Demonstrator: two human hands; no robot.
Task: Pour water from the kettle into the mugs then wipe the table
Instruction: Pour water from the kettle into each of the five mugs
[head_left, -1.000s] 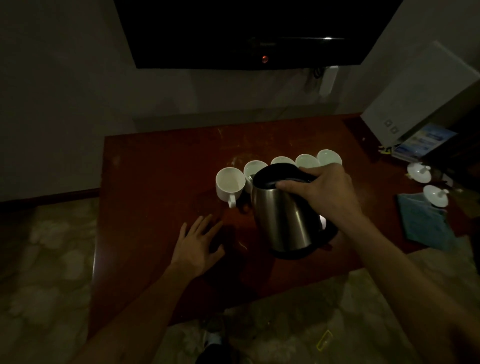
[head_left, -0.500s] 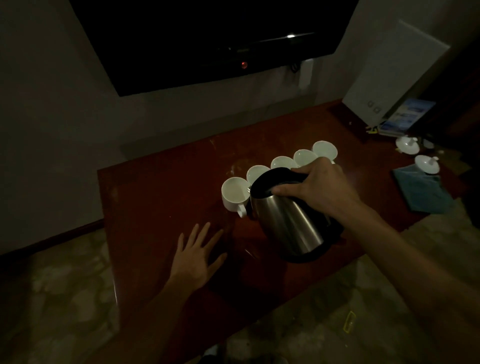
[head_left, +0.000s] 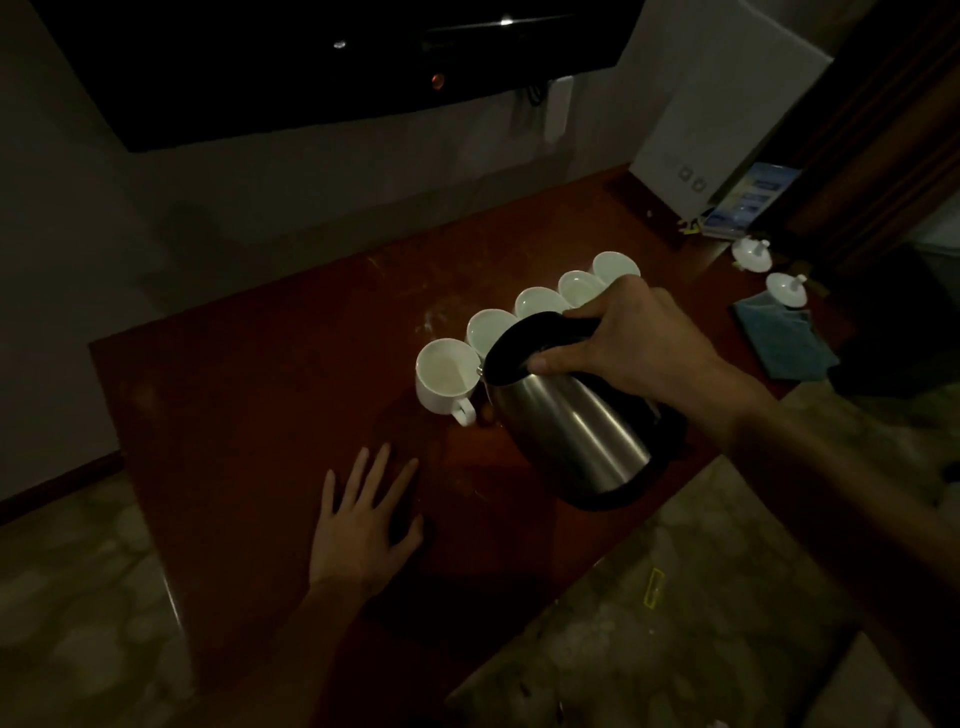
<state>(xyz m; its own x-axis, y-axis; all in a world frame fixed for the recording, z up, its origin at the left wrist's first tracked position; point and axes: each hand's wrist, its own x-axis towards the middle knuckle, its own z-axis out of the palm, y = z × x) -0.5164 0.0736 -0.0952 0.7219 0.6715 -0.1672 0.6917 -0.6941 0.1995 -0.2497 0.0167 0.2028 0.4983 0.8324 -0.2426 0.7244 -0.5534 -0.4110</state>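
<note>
My right hand (head_left: 631, 343) grips the black handle of a steel kettle (head_left: 576, 431), which is lifted and tilted left, its spout at the rim of the nearest white mug (head_left: 445, 375). Several more white mugs (head_left: 537, 302) stand in a row running back to the right behind it. My left hand (head_left: 363, 525) rests flat on the dark red table (head_left: 249, 415), fingers spread, in front of the mugs. A blue cloth (head_left: 784, 340) lies at the table's right end.
Two white lids (head_left: 787, 291) sit near the cloth. A white box (head_left: 727, 104) and a booklet (head_left: 748, 200) stand at the back right corner. A dark TV (head_left: 311, 62) hangs on the wall above. Patterned floor lies in front of the table.
The kettle has been lifted and tipped further left toward the nearest mug. My left hand stays flat on the table. My head has shifted, turning the view.
</note>
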